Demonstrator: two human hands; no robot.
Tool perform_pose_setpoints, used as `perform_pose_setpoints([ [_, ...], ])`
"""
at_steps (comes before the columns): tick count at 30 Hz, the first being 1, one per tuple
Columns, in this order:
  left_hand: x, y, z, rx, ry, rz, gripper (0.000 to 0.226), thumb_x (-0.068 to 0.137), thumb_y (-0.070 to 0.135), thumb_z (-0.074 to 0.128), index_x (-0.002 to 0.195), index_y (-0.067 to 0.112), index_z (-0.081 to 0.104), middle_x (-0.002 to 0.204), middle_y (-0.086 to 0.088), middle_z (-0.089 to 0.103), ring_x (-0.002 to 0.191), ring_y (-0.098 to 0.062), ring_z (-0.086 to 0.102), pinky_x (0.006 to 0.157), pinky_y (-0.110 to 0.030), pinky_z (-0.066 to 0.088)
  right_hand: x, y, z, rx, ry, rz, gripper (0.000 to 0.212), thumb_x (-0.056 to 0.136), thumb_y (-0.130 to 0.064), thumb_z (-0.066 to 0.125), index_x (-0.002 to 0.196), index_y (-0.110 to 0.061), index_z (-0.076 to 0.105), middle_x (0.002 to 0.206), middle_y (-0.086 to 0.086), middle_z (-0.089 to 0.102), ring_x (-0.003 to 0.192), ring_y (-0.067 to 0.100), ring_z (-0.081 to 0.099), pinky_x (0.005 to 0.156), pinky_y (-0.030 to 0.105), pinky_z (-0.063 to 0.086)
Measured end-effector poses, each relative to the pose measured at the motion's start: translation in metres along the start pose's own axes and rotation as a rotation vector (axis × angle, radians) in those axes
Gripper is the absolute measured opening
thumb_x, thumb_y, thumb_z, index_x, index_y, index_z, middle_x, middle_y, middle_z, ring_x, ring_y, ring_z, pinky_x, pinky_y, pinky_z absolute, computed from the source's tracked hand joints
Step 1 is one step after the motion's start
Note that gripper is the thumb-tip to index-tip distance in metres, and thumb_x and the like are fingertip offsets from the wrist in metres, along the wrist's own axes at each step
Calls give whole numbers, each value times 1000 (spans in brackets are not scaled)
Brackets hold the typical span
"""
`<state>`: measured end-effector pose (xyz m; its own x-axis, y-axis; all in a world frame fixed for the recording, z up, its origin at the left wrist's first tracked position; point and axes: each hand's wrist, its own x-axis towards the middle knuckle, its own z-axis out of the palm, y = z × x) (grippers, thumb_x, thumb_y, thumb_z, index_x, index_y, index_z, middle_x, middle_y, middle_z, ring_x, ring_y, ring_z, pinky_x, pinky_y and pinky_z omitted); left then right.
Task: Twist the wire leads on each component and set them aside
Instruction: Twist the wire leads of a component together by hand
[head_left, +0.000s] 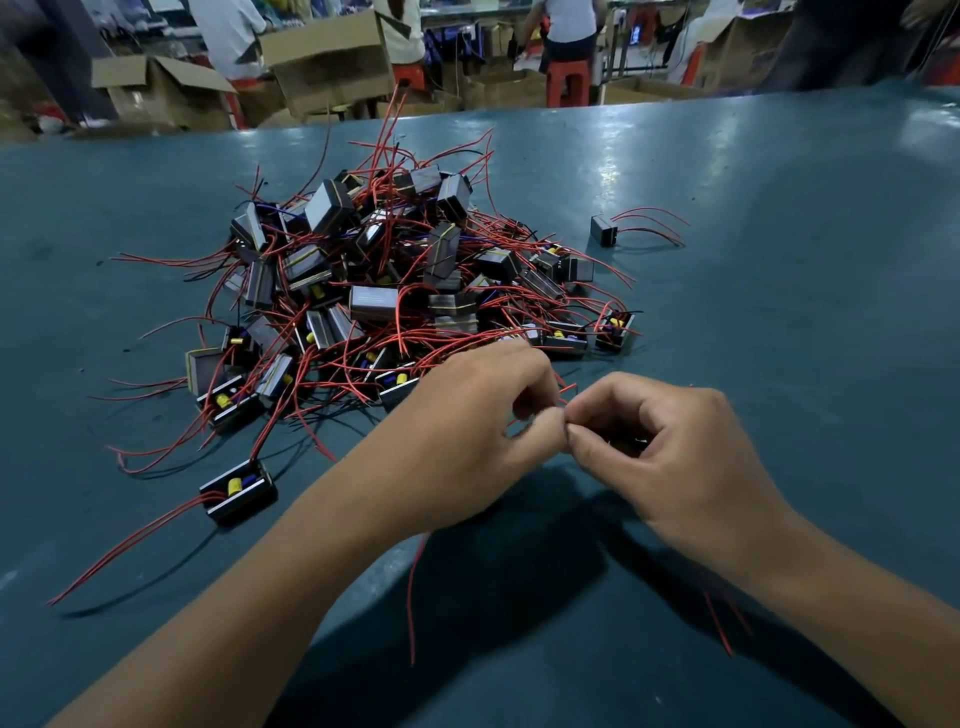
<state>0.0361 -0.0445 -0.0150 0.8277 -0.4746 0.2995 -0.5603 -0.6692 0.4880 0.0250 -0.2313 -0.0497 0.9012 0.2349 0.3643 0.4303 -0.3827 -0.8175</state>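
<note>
Farthest left, 1 small black box (238, 490) is lying alone on the blue surface (779, 312), open side up, its red leads trailing toward the near edge. It is probably just a stray from the heap beside it. That heap (384, 280) is sitting in the middle of the surface, many black boxes tangled in red wire, likely dumped within easy reach as the stock not yet worked.

Just in front of the heap, the left hand (467, 436) is hovering above the surface with its fingers (540, 426) curled and the thumb and forefinger pressed together on a thin red wire (566, 397). The right hand (670, 447) is meeting it tip to tip, fingers bent inward and pinching the same short stretch of wire. Holding both pinches this close together suits rolling 2 strands into 1 twist. The box these leads belong to is hidden behind the hands, though a dark shape is showing under the right palm. More red wire is hanging down below both wrists.

Farther right and well apart from the heap, 1 box (603, 230) is lying with its leads pointing right, which looks like the start of the set-aside group. With so much left in the heap, the job is looking barely begun.
</note>
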Motion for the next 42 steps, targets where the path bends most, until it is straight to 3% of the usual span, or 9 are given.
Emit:
perform_pose_setpoints([
  [3, 4, 1, 3, -308, -61, -256, 26, 92, 19, 62, 67, 25, 62, 49, 15, 46, 44, -3, 38, 44, -14, 28, 0, -1, 0, 7, -2, 6, 14, 86, -15, 74, 81, -27, 71, 71, -5, 71, 59, 30, 63, 55, 42, 48],
  [5, 3, -1, 1, -388, -77, -278, 28, 95, 18, 62, 68, 24, 66, 46, 16, 42, 41, -3, 33, 42, -13, 26, 0, -1, 0, 24, 6, 20, 14, 85, -13, 74, 80, -26, 72, 70, -5, 71, 61, 23, 65, 58, 38, 51],
  [9, -2, -10, -11, -189, 3, 13, 14, 96, 11, 63, 97, 24, 67, 86, 21, 59, 75, -2, 56, 67, -9, 37, 3, 2, -1, 25, 10, 53, 13, 83, -12, 77, 76, -22, 71, 68, -3, 70, 60, 17, 63, 56, 22, 48],
  [12, -3, -18, -12, 8, 2, 198, 21, 91, 10, 72, 108, 22, 71, 108, 8, 56, 100, -10, 56, 87, -24, 44, 2, 2, 1, 54, -13, 62, 15, 83, -9, 76, 77, -22, 72, 67, -4, 70, 60, 17, 63, 56, 22, 48],
  [17, -1, -20, -12, 184, 60, 316, 16, 89, 26, 73, 103, 20, 77, 102, 3, 62, 92, -22, 58, 79, -45, 48, 2, 3, -1, 63, -26, 41, 16, 84, -9, 74, 78, -23, 72, 70, -3, 71, 62, 19, 63, 56, 23, 48],
  [25, 2, -20, -9, 376, 142, 417, 21, 93, 34, 64, 94, 17, 76, 95, -3, 67, 83, -28, 62, 68, -43, 47, 2, 2, 0, 24, -19, 10, 17, 84, -10, 75, 76, -24, 71, 67, -5, 69, 59, 16, 61, 54, 18, 45],
  [32, -1, -10, -4, 167, 78, 162, 21, 95, 33, 61, 84, 17, 69, 84, 8, 57, 80, -11, 51, 73, -31, 42, 1, 3, -1, -10, 4, -13, 13, 87, -19, 74, 81, -30, 70, 71, -5, 70, 57, 32, 60, 53, 44, 47],
  [38, 1, -5, 5, -412, -28, -343, 26, 92, 22, 67, 66, 18, 67, 44, 14, 39, 41, -3, 31, 42, -14, 25, 1, 2, 0, -29, -8, -13, 20, 85, -10, 75, 81, -29, 71, 72, -12, 71, 59, 19, 63, 56, 33, 50],
  [42, -4, -7, -3, -188, -12, -66, 8, 93, 25, 69, 86, 24, 69, 72, 15, 59, 65, -5, 53, 59, -15, 39, 2, 3, -2, 4, -7, 33, 13, 85, -13, 76, 80, -25, 72, 70, -6, 71, 61, 18, 64, 58, 35, 51],
])
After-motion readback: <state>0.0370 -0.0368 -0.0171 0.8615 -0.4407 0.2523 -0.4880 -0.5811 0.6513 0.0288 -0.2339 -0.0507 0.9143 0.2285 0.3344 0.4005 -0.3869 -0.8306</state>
